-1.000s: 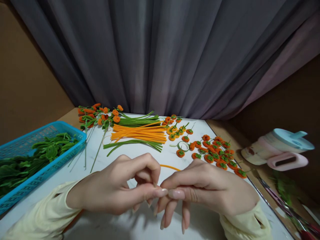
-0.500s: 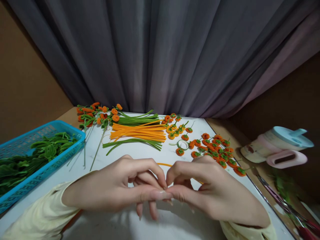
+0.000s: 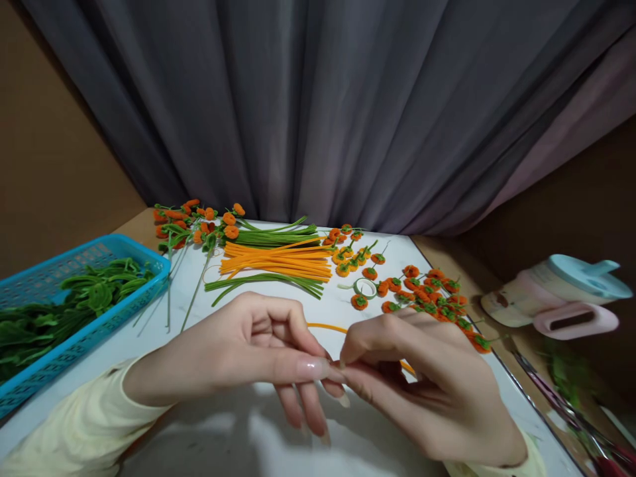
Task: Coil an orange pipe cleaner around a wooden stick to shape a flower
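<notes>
My left hand (image 3: 258,351) and my right hand (image 3: 422,384) meet over the near middle of the white tabletop. Each has thumb and forefinger pinched, and their tips touch. Whatever lies between the fingertips is hidden or too small to make out. The other fingers of my left hand hang loosely below. Behind the hands curves an orange pipe cleaner (image 3: 328,326); part of it passes out of sight behind my right hand, and I cannot tell if it is held. Beyond lie a bundle of orange pipe cleaners (image 3: 278,260) and green pipe cleaners (image 3: 278,236).
A blue basket (image 3: 144,255) of green leaves stands left. Stemmed orange flowers (image 3: 231,232) lie back left, small orange flower heads (image 3: 427,291) right, near a roll of tape (image 3: 365,287). A lidded cup (image 3: 551,291) and scissors (image 3: 551,391) are far right. A grey curtain (image 3: 298,112) hangs behind.
My left hand has turned so its thumb lies more on top and its fingers hang lower. My right hand has shifted slightly right and down. The fingertips still meet.
</notes>
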Available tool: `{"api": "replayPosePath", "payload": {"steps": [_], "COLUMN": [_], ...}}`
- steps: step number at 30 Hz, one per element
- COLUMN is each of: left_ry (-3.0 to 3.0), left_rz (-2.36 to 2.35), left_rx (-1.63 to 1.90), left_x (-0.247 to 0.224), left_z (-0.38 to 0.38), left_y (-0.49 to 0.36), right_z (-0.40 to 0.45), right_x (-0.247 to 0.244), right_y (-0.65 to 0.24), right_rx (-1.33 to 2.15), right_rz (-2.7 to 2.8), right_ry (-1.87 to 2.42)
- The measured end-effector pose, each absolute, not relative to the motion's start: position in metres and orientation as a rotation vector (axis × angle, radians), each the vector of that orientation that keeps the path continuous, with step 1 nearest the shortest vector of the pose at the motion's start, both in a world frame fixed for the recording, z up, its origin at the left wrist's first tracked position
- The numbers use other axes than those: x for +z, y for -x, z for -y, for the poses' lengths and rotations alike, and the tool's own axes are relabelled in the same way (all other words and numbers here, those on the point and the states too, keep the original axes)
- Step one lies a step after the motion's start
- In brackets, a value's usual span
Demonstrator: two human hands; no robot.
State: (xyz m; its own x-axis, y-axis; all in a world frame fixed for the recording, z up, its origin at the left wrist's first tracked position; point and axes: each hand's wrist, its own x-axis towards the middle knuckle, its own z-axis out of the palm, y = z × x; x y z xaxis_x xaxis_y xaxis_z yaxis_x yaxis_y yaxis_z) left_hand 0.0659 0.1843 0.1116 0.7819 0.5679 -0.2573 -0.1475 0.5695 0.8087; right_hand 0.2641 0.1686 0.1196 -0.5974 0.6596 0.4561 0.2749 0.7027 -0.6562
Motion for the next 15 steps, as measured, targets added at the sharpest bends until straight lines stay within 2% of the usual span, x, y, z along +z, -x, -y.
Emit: {"api": "replayPosePath", "payload": {"steps": [5,8,15], "left_ry": [-0.852,-0.837,-0.923], "left_rz": [-0.500,-0.497,-0.487], "left_rx": [0.426,0.364,0.237], "left_x": [0.110,0.110,0.107], "left_z": [-0.185,-0.187,-0.188], "left_y": [-0.066,-0.064,-0.062], "right_z": [-0.167,-0.166,-0.177], "right_x": [0.119,0.118,0.111], "right_y": [-0.265,-0.264,-0.258], "right_rx": [0.684,0.811,1.639], "right_rz": [2.216,2.173,1.933], "right_ry": [0.737,0.771,0.916]}}
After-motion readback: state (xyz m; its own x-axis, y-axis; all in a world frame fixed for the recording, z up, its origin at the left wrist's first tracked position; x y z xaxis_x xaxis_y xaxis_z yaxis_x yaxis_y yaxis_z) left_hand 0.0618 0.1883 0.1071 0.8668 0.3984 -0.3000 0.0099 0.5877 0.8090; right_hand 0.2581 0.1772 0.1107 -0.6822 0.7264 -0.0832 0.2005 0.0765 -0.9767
